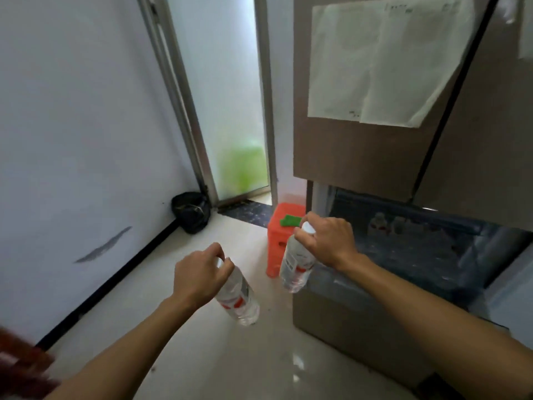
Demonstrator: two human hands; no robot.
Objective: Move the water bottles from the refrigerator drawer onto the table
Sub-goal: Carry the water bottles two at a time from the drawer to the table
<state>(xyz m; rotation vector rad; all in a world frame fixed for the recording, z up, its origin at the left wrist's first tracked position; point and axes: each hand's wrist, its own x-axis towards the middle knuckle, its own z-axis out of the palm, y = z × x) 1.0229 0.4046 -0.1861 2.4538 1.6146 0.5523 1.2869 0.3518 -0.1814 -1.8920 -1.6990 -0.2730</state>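
Tiled floor by open refrigerator drawer point(403, 255) holding bottles point(377, 225), left hand point(199, 275) gripping water bottle point(239, 295), right hand point(328, 241) gripping another point(295, 267)

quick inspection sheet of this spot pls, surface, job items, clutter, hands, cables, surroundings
surface: pale glossy floor; no table in view
job's things: one water bottle hangs from the left hand, another bottle from the right; the refrigerator drawer is pulled open, with more bottles dimly visible at its back
clutter: orange stool with a green item on top; black bag in the corner
hands: left hand and right hand each grip a bottle at the cap end
cables: nothing seen
surroundings: white wall with a grey scuff, frosted glass door, papers on the refrigerator front
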